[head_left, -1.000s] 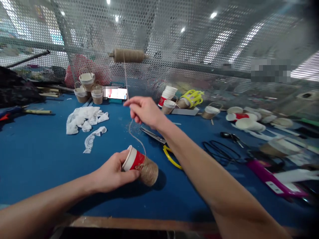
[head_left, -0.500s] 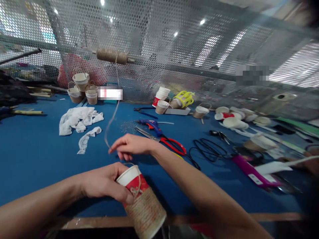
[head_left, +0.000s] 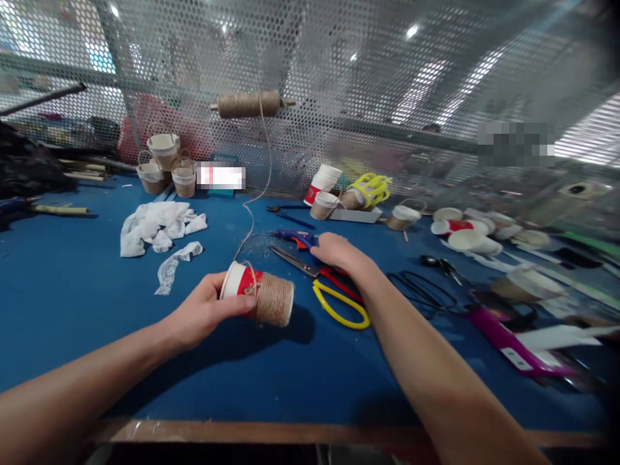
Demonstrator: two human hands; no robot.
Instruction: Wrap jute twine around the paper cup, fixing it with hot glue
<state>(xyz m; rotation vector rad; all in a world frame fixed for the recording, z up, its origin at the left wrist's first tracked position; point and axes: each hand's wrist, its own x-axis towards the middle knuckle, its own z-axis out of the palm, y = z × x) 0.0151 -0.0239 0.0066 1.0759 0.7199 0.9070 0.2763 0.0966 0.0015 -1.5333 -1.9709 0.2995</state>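
My left hand [head_left: 201, 305] is closed around a paper cup [head_left: 234, 281] that lies tilted on its side above the table. Twine [head_left: 275, 300] is wound round the cup's lower half, and its red printed band shows above. From the cup a loose strand runs up to the twine spool [head_left: 249, 103]. My right hand [head_left: 333, 249] is closed on the handle end of a blue glue gun [head_left: 294, 236], which hides part of it. Just below lie scissors [head_left: 295, 261], with a red and a yellow handle loop near my right forearm.
White lace [head_left: 157, 226] lies at the left, below several small twine-covered buckets [head_left: 184, 179]. Behind the glue gun are pliers [head_left: 290, 216], stacked cups [head_left: 322, 184] and a yellow plastic piece [head_left: 372, 188]. Black cable [head_left: 419, 290] and a purple tool [head_left: 516, 339] lie at the right.
My right hand has left the twine strand and moved right onto the glue gun. The cup in my left hand has risen and turned more sideways. The yellow handle loop now shows fully.
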